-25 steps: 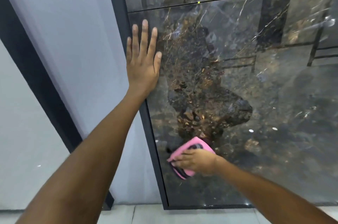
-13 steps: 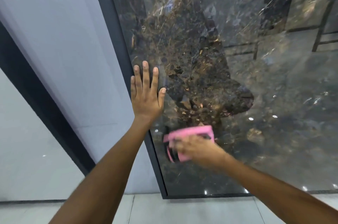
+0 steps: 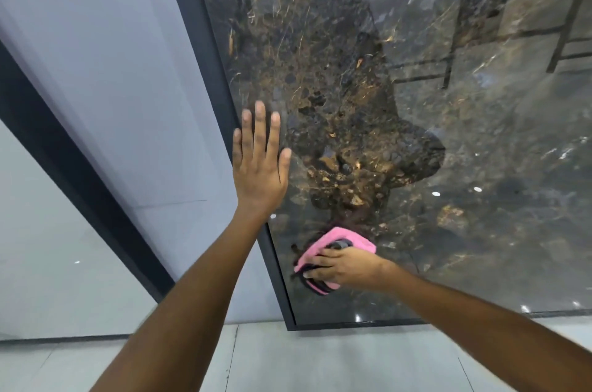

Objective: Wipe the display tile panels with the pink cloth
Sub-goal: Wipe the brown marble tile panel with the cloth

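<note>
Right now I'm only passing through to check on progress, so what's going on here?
A person is wiping a glossy dark marble tile panel. The right hand grips the pink cloth against the panel's lower left area, near its black frame. The left hand lies flat with fingers straight at the panel's left edge, over that frame. A pale panel stands to the left.

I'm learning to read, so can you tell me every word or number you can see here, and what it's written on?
There are none to read.
Pink cloth, gripped by the right hand: no label shows.
Dark marble tile panel and its black frame: only veins and reflections, no print.
Left hand, flat on the frame edge: nothing written.
</note>
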Tool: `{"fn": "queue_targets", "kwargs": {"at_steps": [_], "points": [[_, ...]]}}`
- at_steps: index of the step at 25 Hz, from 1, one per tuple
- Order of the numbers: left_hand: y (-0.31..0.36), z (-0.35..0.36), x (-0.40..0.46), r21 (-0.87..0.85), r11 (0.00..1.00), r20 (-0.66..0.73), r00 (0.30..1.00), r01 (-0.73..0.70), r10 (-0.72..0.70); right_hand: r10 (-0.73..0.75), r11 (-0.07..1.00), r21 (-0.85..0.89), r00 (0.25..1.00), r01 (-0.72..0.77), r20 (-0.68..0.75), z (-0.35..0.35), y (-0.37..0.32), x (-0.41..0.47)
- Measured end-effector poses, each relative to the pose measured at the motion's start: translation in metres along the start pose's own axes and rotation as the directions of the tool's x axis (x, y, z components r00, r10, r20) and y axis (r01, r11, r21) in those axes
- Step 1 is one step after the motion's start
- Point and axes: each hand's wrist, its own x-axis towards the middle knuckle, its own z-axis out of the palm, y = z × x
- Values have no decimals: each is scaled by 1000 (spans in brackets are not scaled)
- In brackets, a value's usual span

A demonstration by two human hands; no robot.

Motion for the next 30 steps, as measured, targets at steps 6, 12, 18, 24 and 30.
{"fn": "queue_targets", "kwargs": {"at_steps": [6, 12, 18, 24, 30], "points": [[1, 31, -72, 21, 1000, -28, 1000, 12, -12, 663, 666, 233, 419, -709, -621, -45, 95, -81], [5, 48, -113, -4, 1000, -74, 997, 18, -18, 387, 898, -115, 888, -424, -248, 99, -42, -45], [3, 59, -121, 30, 1000, -131, 991, 7, -3, 321, 941, -13, 903, -338, -287, 142, -88, -46], [32, 69, -161, -50, 985, -99, 981, 164, -168, 205, 975, 109, 971, -192, -126, 180, -127, 10], [37, 83, -171, -60, 971, -110, 966, 231, -236, 298, 951, 187, 893, -247, -337, 175, -148, 39]]}}
